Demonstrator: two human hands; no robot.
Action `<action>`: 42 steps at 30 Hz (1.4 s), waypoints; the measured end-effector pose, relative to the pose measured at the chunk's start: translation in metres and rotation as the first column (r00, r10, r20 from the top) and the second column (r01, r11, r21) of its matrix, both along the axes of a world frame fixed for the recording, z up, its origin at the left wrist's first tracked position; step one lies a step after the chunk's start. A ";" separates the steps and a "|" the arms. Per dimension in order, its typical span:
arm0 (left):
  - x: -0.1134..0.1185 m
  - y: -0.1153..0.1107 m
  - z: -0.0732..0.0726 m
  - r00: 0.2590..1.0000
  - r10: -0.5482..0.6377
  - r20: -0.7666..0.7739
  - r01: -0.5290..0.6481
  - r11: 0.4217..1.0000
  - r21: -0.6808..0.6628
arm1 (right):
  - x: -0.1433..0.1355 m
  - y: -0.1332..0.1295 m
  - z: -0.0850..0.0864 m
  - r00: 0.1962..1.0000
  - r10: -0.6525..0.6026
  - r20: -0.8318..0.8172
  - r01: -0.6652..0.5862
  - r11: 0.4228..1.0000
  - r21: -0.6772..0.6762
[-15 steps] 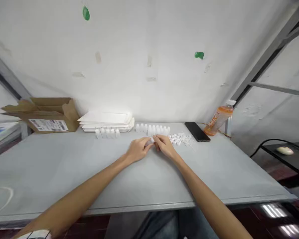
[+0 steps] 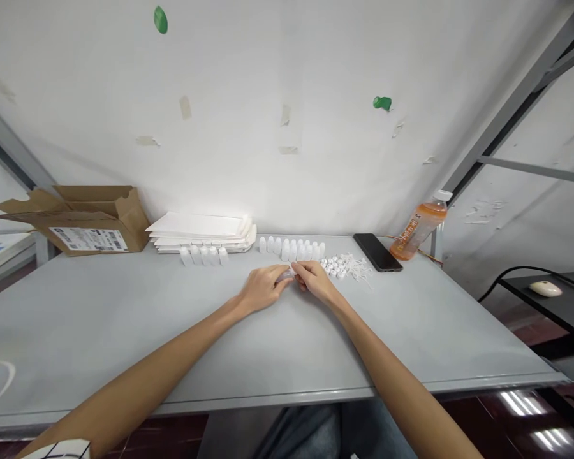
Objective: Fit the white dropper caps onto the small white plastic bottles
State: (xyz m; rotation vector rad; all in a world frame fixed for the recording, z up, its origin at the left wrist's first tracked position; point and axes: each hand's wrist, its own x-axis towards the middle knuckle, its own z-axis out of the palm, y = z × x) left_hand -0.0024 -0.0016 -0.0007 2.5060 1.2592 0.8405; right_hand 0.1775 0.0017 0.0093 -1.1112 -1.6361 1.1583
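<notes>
My left hand (image 2: pixel 262 287) is closed around a small white plastic bottle (image 2: pixel 284 275), which lies tilted sideways between both hands. At the bottle's neck end, the fingertips of my right hand (image 2: pixel 314 279) are pinched together; whether a cap is between them is hidden. Just behind my hands stand several upright small white bottles (image 2: pixel 294 249) in rows. To the right of my right hand lies a loose pile of white caps (image 2: pixel 335 265), with thin white tips (image 2: pixel 356 266) heaped beside it. Farther left, another short row of white bottles (image 2: pixel 204 256) stands upright.
At the back left are an open cardboard box (image 2: pixel 93 223) and a stack of white paper sheets or envelopes (image 2: pixel 196 226). A black phone (image 2: pixel 377 252) lies at the right, near a leaning bottle of orange drink (image 2: pixel 418 229). The wall (image 2: pixel 287 185) bounds the grey table (image 2: pixel 268 363) behind.
The view has shifted slightly. Both hands keep nearly the same pose on the small bottle; nothing has been picked up or let go.
</notes>
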 end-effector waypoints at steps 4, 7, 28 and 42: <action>-0.003 0.003 -0.002 0.999 -0.009 -0.036 0.012 0.997 0.075 | -0.001 -0.001 0.000 0.999 0.014 -0.042 -0.018 0.995 -0.097; -0.005 0.003 -0.001 0.997 -0.022 -0.080 0.036 0.983 0.181 | -0.002 -0.003 0.003 0.997 0.013 -0.082 -0.026 0.985 -0.170; 0.003 -0.001 0.022 0.604 0.315 0.732 0.146 0.859 -0.490 | -0.005 -0.010 0.014 0.992 0.015 -0.126 -0.041 0.978 -0.205; 0.008 -0.007 0.023 0.580 0.391 0.715 0.227 0.765 -0.603 | -0.012 -0.017 0.018 0.972 0.106 -0.208 -0.133 0.984 -0.119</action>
